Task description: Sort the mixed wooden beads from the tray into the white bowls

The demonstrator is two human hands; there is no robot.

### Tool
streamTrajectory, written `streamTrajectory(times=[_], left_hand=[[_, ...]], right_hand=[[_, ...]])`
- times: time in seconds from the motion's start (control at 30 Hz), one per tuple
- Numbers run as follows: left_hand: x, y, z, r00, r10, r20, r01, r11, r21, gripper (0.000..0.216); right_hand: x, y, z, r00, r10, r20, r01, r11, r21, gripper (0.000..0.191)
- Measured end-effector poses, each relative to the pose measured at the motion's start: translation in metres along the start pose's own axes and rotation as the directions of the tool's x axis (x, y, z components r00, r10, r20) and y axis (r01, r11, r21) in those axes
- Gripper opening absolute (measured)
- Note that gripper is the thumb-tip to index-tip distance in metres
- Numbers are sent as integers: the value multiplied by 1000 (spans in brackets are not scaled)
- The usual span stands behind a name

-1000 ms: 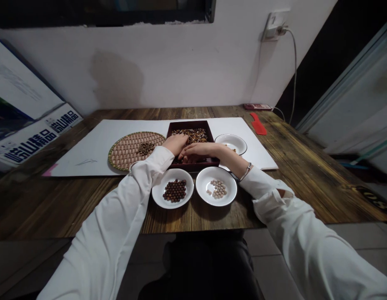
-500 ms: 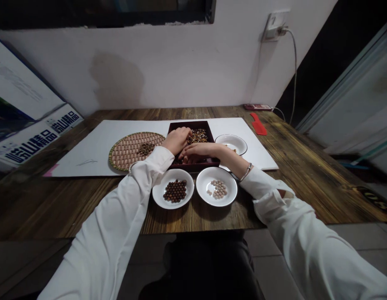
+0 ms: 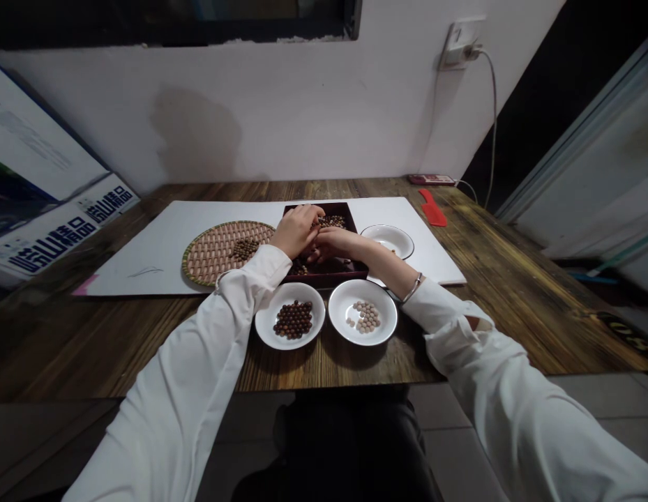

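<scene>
Wooden surface [image 3: 119,335]: curled left hand [image 3: 297,231] has moved in beside half-closed right hand [image 3: 337,244], both over beads [image 3: 331,222] in a dark tray [image 3: 324,275]; any grip is hidden.

Left hand [image 3: 297,231] and right hand [image 3: 335,244] curl close together.

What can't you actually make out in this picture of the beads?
From the head camera:
Anything held in the left hand or right hand: their fingers hide it.
Much of the dark tray: both hands cover it.
The beads in the far white dish: too small to count.
The flat red object by the wall: too small to identify.
</scene>
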State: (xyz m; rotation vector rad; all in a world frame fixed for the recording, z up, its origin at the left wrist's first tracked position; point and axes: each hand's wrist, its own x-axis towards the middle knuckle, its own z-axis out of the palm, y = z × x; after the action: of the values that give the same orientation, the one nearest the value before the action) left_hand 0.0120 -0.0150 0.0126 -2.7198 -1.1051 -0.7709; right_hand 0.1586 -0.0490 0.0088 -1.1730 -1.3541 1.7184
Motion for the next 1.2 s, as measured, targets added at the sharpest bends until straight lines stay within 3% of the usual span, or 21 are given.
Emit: streamTrajectory(times=[0.17,0.43,0.7,1.2], left_hand=[[-1,1,-3,999,2,-45,-3,1000,-2,27],[-3,-4,1,987,49,-155,-52,999,-15,27],[-3,-4,1,984,68,-163,-70,998,-6,26],[-3,-3,0,994,24,-104,-24,1000,0,28]], right_hand=[[4,-3,-4,996,-36,-79,47,989,142,15],[2,-4,-5,999,-29,-41,36,984,177,27],[-3,-9,-1,998,19,-68,-4,979,204,24],[5,-6,-10,993,-39,-107,70,949,308,25]])
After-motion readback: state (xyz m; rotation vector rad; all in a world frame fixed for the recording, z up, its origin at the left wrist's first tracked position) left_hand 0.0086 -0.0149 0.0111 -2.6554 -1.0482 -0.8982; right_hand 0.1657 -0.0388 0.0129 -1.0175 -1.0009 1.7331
